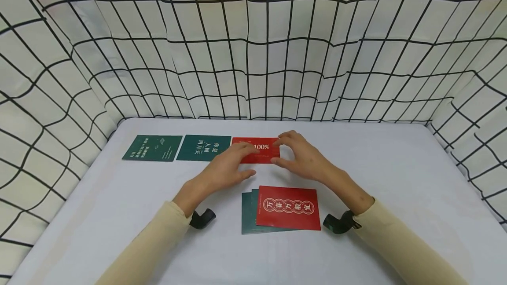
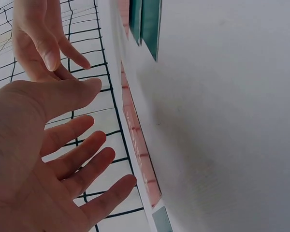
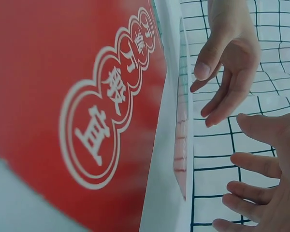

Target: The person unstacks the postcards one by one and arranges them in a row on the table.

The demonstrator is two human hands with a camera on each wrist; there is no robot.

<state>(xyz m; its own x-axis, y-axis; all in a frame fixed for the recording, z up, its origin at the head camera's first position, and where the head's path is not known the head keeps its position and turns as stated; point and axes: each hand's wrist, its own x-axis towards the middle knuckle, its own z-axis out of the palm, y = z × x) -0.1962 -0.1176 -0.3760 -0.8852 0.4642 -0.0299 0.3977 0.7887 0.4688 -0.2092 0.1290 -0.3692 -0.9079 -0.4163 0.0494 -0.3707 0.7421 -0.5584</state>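
Observation:
In the head view a red card (image 1: 264,156) printed "100%" lies flat at the right end of a row. My left hand (image 1: 225,168) hovers at its left side, fingers relaxed and partly covering it. At the card's right edge is my right hand (image 1: 303,158), its fingers spread and loosely bent. Both wrist views show the hands apart from each other and above the table, holding nothing. Nearer to me, another red card (image 1: 288,218) with white characters tops a small stack of teal cards (image 1: 248,214). Whether any fingertip touches the "100%" card, I cannot tell.
A teal card (image 1: 203,155) and a green card (image 1: 154,148) continue the row leftward. White cloth covers the table (image 1: 376,157). Black grid netting (image 1: 269,74) rises behind and along both sides. Black wrist devices (image 1: 203,219) sit under each sleeve.

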